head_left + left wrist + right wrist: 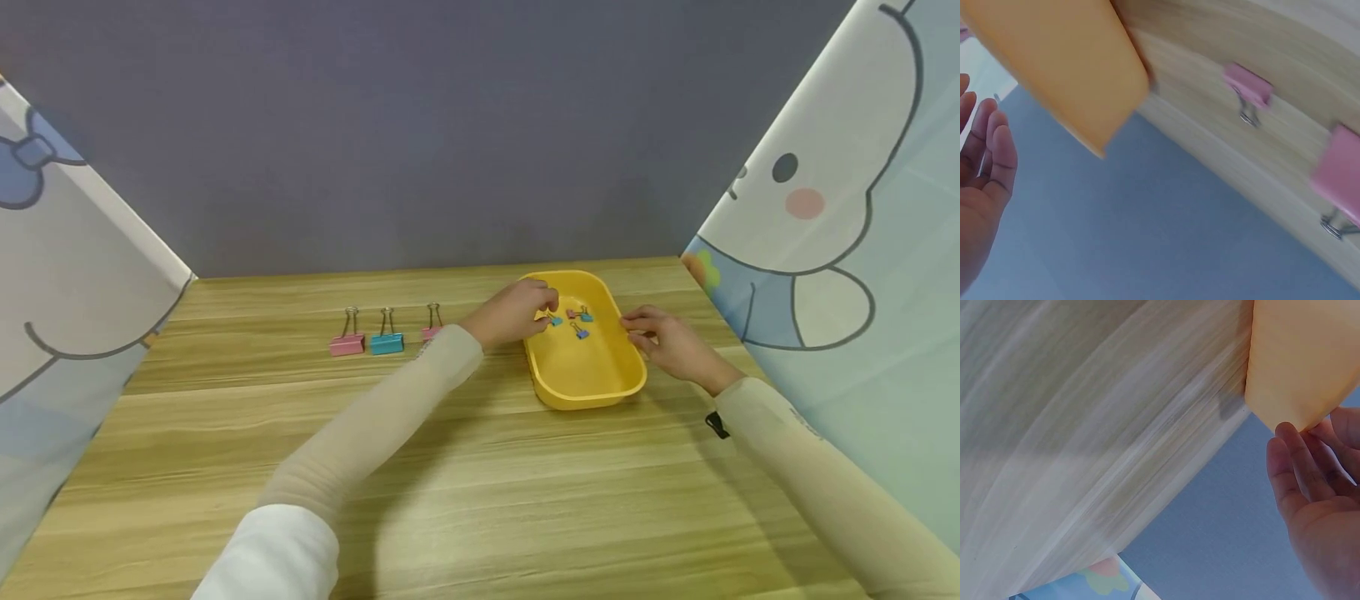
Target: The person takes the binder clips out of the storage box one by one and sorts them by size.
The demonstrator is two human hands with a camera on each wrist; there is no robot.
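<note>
A yellow plastic tray [585, 375] sits at the right of the table, with several small binder clips inside, among them a blue clip [581, 332] and a pink clip [572, 314]. My left hand [517, 310] is over the tray's left side, its thumb and fingers parted close to a small teal clip [556, 320]. No clip shows between the left fingers [1004, 156] in the left wrist view. At the tray's right rim, my right hand [671, 343] pinches the edge; the right wrist view has its fingertips against the tray's outer wall [1291, 369].
Left of the tray stand larger binder clips in a row: a pink clip [347, 344], a teal clip [387, 342] and another pink clip [431, 332] partly behind my left arm. A small black clip [717, 425] lies beside my right sleeve. A grey panel [420, 142] closes off the back.
</note>
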